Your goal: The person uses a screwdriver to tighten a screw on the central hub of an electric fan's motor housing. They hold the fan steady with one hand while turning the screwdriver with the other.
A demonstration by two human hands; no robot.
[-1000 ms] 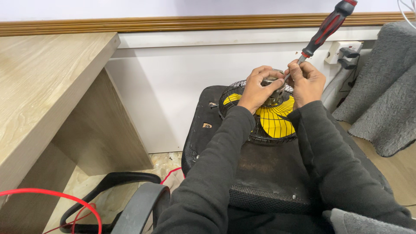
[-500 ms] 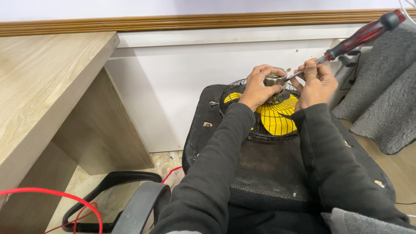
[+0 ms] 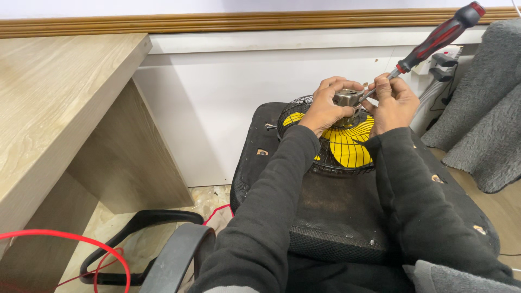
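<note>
A small fan with yellow blades (image 3: 347, 146) and a black wire guard (image 3: 296, 111) lies on a black chair seat (image 3: 331, 206). My left hand (image 3: 324, 106) grips the metal motor hub (image 3: 347, 97) at the fan's centre. My right hand (image 3: 395, 102) holds a red-and-black screwdriver (image 3: 442, 35), its handle pointing up and to the right, its tip set against the hub. Both arms are in dark sleeves.
A light wooden desk (image 3: 49, 108) stands at the left, a white wall panel (image 3: 228, 97) behind the chair. Grey fleece fabric (image 3: 485, 119) hangs at the right. A black chair armrest (image 3: 173, 260) and a red cable (image 3: 81, 239) lie at the lower left.
The screwdriver handle swung down to the right, then back up a little. Both hands stayed on the fan hub.
</note>
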